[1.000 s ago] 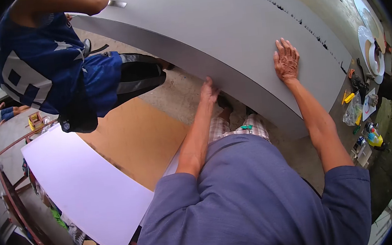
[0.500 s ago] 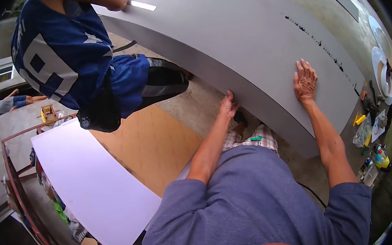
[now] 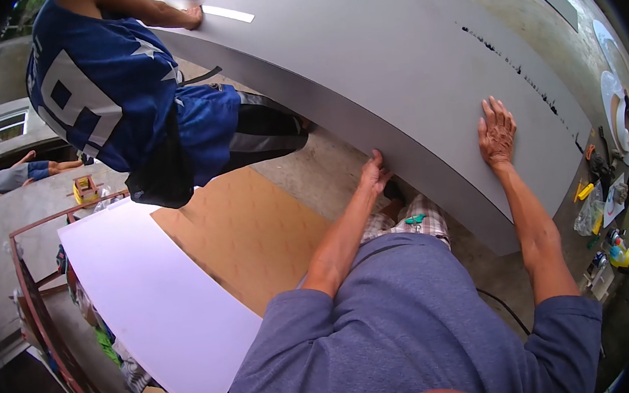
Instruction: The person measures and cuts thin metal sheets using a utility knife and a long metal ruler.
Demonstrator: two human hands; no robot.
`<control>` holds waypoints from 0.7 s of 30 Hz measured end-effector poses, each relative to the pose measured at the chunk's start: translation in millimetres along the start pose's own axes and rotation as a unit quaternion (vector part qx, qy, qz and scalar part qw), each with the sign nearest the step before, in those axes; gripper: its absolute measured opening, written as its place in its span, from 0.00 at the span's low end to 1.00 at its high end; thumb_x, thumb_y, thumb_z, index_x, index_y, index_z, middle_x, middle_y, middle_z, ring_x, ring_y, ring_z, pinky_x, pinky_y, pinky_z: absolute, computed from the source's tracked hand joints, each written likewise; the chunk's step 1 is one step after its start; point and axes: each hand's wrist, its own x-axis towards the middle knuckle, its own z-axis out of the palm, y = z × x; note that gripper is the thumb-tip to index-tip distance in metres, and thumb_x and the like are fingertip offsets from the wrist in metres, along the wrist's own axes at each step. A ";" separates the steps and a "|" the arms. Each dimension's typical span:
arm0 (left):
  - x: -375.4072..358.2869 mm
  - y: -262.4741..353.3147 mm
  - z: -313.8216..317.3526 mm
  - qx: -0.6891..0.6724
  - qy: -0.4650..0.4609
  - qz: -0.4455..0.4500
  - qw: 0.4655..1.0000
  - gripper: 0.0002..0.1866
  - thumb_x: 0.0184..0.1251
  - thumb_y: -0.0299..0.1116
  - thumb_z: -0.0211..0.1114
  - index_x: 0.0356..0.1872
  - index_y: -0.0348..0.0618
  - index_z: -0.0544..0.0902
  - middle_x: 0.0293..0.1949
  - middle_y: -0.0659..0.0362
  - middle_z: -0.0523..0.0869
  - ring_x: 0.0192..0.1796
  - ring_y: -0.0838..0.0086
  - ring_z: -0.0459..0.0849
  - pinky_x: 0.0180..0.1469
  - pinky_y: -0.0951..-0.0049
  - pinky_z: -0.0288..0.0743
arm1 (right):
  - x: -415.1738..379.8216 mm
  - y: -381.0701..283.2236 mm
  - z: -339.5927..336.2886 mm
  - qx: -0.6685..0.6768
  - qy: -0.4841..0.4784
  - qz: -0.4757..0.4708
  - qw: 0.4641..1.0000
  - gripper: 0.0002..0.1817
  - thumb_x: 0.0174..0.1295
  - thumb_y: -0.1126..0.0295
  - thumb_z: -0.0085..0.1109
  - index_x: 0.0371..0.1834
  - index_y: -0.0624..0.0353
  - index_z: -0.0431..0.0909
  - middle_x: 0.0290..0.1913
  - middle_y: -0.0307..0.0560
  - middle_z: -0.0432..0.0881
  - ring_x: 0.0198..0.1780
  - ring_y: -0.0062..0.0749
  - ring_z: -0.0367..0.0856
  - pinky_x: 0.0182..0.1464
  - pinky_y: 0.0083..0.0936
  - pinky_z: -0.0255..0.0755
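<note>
Gray panel, right hand flat atop, concrete floor

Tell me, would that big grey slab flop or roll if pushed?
The grey slab is probably stiff, with a deep side. It likely won't roll, being broad and flat on top. It might feel heavy, stretching far past the right hand.

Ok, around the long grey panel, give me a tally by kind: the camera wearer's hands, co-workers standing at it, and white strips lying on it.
At the long grey panel:
Wearer's hands: 2 (left hand, right hand)
Co-worker in a blue jersey: 1
White strip: 1
Total: 4
</note>
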 end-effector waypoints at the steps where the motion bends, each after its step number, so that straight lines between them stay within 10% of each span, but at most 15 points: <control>1: -0.4 0.5 0.1 -0.003 -0.002 0.001 1.000 0.34 0.69 0.52 0.67 0.66 0.41 0.67 0.65 0.48 0.73 0.66 0.51 0.72 0.71 0.40 0.59 | -0.1 -0.2 0.2 -0.001 0.000 0.000 1.000 0.26 0.72 0.58 0.43 0.73 0.42 0.65 0.76 0.35 0.62 0.78 0.30 0.55 0.78 0.40 0.46; 21: -9.6 5.0 13.9 -0.034 0.004 0.012 0.999 0.30 0.67 0.51 0.69 0.63 0.51 0.68 0.61 0.57 0.77 0.62 0.59 0.76 0.69 0.38 0.61 | 1.4 5.3 2.4 -0.004 -0.002 -0.009 1.000 0.26 0.73 0.60 0.43 0.74 0.43 0.64 0.76 0.35 0.62 0.77 0.30 0.56 0.78 0.39 0.47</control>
